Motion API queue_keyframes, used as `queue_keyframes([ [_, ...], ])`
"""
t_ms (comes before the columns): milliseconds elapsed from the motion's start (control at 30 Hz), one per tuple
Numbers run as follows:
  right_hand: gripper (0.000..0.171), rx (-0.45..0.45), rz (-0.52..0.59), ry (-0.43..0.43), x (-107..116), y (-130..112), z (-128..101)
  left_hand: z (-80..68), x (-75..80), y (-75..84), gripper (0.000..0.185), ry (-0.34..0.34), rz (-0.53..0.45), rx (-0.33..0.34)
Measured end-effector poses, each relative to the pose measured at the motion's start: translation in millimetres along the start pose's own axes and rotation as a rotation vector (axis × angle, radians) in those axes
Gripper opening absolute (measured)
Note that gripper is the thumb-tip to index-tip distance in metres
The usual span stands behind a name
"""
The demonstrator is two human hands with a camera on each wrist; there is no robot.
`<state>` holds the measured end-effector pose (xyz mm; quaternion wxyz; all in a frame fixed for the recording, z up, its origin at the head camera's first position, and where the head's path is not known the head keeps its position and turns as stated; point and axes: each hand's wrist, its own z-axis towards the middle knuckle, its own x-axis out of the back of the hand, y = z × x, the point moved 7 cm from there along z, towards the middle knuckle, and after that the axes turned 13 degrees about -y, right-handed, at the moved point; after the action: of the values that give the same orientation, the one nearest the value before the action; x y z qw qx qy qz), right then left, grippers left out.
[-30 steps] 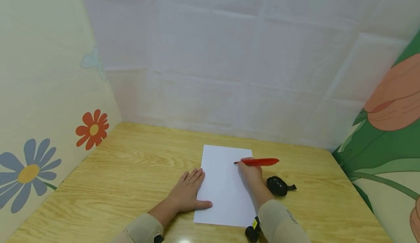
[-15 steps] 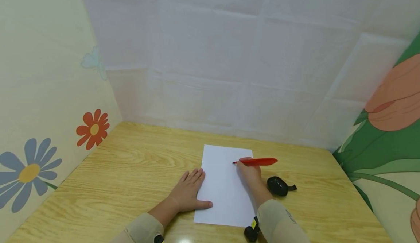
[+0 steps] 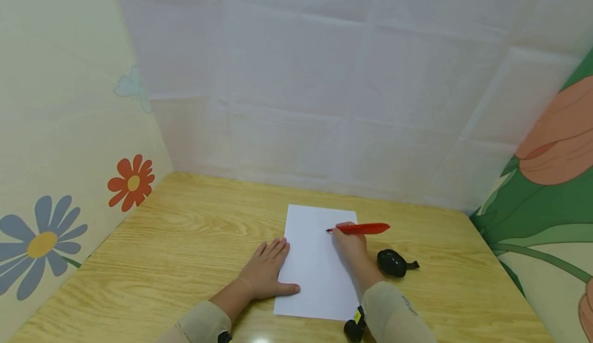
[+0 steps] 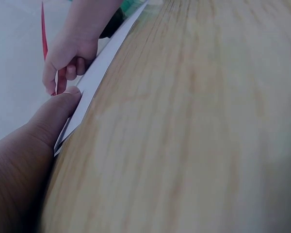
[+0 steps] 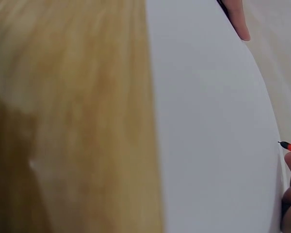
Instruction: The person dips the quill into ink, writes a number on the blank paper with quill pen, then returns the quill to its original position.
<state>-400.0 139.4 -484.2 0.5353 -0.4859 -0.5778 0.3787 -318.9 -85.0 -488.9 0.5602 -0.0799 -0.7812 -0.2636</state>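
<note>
You have one sheet of white paper (image 3: 319, 260) under your two hands. Your left hand (image 3: 267, 273) lies flat, pressing on the sheet's left edge, and your right hand (image 3: 352, 245) rests on its right side. There is one red pen (image 3: 361, 228), and your right hand grips it, its tip toward the left over the sheet. One black rounded object (image 3: 393, 262) lies just to the right of your right hand, on the one wooden table (image 3: 185, 240). On the wall to the left of your left hand you can count two painted flowers: one orange flower (image 3: 131, 182) and one blue flower (image 3: 39, 244).
</note>
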Motion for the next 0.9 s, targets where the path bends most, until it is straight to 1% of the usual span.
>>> queue_keyframes([
  [333, 0.02, -0.007, -0.007, -0.018, -4.1, -2.9, -3.4, 0.4, -0.1, 0.1, 0.113, 0.01, -0.007, -0.017],
  [567, 0.018, -0.023, -0.002, -0.04, -7.4, -2.2, -2.9, 0.7, 0.1, -0.3, 0.114, 0.008, 0.008, 0.0],
  [900, 0.019, 0.021, -0.025, -0.032, -10.5, -2.8, -2.5, 0.9, 0.1, 0.7, 0.113, 0.004, 0.008, 0.001],
])
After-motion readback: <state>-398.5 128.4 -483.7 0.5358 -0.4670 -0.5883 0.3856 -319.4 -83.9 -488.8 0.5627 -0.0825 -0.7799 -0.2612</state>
